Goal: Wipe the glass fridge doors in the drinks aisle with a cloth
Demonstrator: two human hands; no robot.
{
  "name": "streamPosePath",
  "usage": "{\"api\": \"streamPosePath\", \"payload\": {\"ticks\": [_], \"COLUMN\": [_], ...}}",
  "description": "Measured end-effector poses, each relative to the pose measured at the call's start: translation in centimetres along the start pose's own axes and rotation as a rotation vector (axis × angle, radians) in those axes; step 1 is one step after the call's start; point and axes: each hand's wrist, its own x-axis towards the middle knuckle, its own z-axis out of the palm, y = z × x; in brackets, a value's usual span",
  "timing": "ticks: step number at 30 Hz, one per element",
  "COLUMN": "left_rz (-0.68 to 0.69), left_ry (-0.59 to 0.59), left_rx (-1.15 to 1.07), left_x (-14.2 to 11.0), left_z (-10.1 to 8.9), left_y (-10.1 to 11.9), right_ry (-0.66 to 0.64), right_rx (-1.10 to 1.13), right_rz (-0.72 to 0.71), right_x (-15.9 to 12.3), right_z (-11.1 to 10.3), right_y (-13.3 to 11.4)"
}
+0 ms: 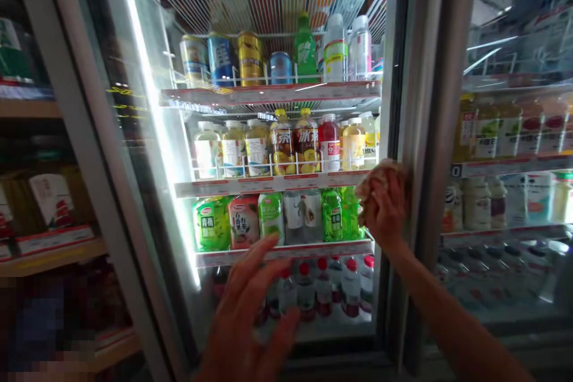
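My right hand [388, 209] is closed on a crumpled, light brownish cloth [375, 184] and presses it against the right side of a glass fridge door, beside the metal frame [423, 131]. My left hand [250, 316] is raised in the lower middle, fingers spread and slightly blurred, holding nothing. It is in front of the lower shelves; whether it touches the glass I cannot tell. Behind the glass stand green drink bottles [211, 224], iced tea bottles [282, 142] and red-capped water bottles [323, 286].
Cans [249, 59] and bottles fill the upper shelf. A bright light strip [142, 71] runs down the left side of the fridge. To the right is another glass-fronted section with bottles [487, 128]. At left, a wooden shelf [58, 255] holds boxed goods.
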Motion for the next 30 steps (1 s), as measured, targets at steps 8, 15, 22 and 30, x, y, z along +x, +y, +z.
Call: {"api": "streamPosePath", "payload": {"ticks": [8,15,22,30], "left_rz": [-0.3,-0.224,-0.228,-0.304], "left_ry": [-0.033,-0.075,-0.091,-0.175], "left_rx": [0.11,0.108,0.123,0.22], "left_x": [-5.5,-7.4,-8.1,-9.4], "left_z": [9.1,9.0,9.5,8.4], "left_y": [-5.5,-5.8,-6.0,-6.2], "right_ry": [-0.36,-0.106,-0.418,-0.134], "right_rx": [0.127,0.014,0.159,0.056], "right_rz": [-0.38,0.026,-0.334,-0.071], "right_x": [-7.9,-5.7,-11.6,-4.5], "right_z": [-1.6,-1.9,-1.4,0.2], "right_y": [-5.4,-0.5,-7.4,-3.6]}}
